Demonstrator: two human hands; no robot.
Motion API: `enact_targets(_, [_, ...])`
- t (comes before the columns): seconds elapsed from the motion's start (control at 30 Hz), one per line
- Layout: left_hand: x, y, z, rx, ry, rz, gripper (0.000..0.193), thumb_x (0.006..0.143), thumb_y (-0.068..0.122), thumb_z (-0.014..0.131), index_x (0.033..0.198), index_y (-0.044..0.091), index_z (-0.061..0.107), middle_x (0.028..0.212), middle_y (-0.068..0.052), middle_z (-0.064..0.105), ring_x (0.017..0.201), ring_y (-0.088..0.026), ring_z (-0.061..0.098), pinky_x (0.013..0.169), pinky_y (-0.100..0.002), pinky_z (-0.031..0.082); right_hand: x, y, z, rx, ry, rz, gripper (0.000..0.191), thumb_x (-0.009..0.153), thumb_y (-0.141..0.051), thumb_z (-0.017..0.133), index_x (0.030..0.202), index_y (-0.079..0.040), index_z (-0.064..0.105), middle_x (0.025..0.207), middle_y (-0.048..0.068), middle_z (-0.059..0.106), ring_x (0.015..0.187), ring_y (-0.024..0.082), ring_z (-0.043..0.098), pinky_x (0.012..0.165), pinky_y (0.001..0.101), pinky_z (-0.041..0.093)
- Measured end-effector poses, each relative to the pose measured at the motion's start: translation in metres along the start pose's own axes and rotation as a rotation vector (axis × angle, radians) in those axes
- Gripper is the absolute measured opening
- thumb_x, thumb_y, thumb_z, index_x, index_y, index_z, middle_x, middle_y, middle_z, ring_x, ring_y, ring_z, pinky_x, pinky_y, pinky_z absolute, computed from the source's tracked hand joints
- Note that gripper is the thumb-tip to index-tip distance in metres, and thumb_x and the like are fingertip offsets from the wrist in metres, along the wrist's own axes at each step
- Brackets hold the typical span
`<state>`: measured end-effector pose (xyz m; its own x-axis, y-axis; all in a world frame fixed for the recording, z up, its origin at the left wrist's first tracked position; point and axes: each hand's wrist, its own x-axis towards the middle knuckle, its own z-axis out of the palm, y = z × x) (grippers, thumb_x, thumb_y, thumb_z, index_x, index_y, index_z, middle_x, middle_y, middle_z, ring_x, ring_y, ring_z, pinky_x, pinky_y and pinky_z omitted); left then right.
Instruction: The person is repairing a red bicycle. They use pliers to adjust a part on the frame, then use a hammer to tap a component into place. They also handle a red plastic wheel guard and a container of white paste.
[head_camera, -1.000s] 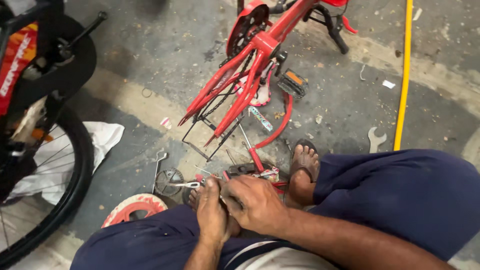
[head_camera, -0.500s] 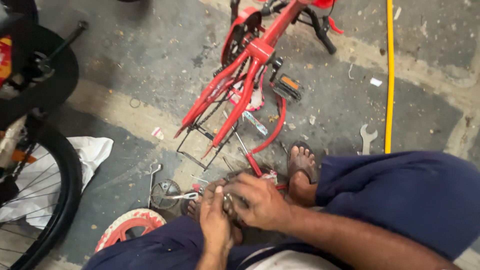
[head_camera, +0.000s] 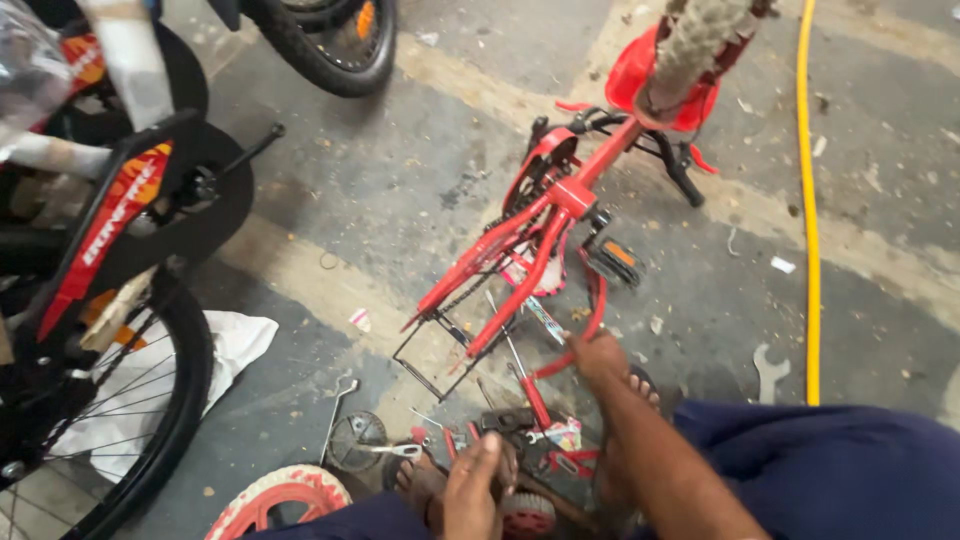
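The person sits on the concrete floor (head_camera: 400, 180) with a small red bicycle frame (head_camera: 545, 225) lying on its side just ahead of the knees. The right hand (head_camera: 597, 357) reaches forward and closes around a curved red tube (head_camera: 590, 330) at the near end of the frame, next to the black pedal (head_camera: 612, 258). The left hand (head_camera: 472, 490) sits low between the legs over a small heap of parts; its fingers are curled, but whether they grip anything I cannot tell — the view there is cluttered and partly cut off by the lower edge.

The risks come mostly from how crowded the floor is. A bare foot (head_camera: 645, 385) rests touching or just beside the frame's near end, so if the frame is tugged or rolls, tubing or the pedal could scrape toes. Loose bits lie near the left hand: a chainring (head_camera: 357, 440), a pair of pliers (head_camera: 395, 450) and a thin bent wrench (head_camera: 338, 415). A sweep of the arm could scatter them, and small fasteners would be hard to spot on the speckled concrete.

The frame rests on its side without support, so pulling on one thin tube may twist it rather than shift it cleanly — the chain could pinch fingers. A spanner (head_camera: 768, 370) near the yellow hose (head_camera: 808, 200) lies well apart on the right, awkward to reach without leaning over the frame. The large black bicycle (head_camera: 110, 280) standing at the left could topple if knocked.
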<state>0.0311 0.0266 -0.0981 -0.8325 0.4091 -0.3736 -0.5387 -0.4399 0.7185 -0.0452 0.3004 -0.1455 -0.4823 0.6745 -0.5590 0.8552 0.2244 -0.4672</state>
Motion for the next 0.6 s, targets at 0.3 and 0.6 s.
enact_targets(0.3, [0.021,0.004,-0.003,0.475,0.031,0.015,0.026,0.098,0.026,0.073,0.101,0.000,0.071,0.081,-0.001,0.068,0.075,-0.009,0.059,0.067,-0.027,0.047,0.008,-0.014,0.009,-0.325,-0.059,0.110,0.052,0.091,-0.047,0.059,0.117,-0.006,0.079,0.125,0.022,0.073,0.124,0.039,0.067,0.106,0.0466,0.051])
enact_targets(0.6, [-0.006,0.046,0.077,0.918,0.026,-0.166,0.045,0.089,0.041,0.071,0.115,0.004,0.071,0.099,-0.007,0.078,0.090,-0.013,0.074,0.081,-0.028,0.057,-0.095,0.033,-0.082,-0.615,-0.180,-0.267,0.044,0.091,-0.041,0.057,0.114,-0.007,0.074,0.117,0.021,0.072,0.114,0.037,0.069,0.099,0.0479,0.054])
